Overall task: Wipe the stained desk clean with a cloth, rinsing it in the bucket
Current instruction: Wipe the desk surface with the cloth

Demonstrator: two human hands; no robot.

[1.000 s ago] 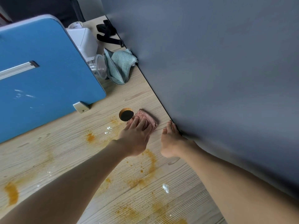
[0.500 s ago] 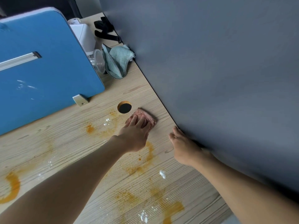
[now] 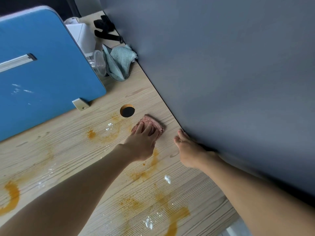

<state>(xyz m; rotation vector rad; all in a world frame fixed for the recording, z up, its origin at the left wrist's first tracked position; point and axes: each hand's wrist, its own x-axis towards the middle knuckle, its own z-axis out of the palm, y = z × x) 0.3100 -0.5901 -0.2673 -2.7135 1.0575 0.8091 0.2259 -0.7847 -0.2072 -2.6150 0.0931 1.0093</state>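
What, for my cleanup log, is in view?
desk: 1, pale wood, below everything
stains: many, orange, across the desk
white crumbs: several, white, among stains
cable hole: 1, dark, mid-desk
pink cloth: 1, pink, beside cable hole
teal cloth: 1, teal, crumpled, back
plastic cup: 1, clear, beside teal cloth
white box: 1, white, back
black strap: 1, black, far back
blue panel: 1, blue, left
grey partition: 1, grey, right
left hand: 1, pressing pink cloth
right hand: 1, on desk by partition
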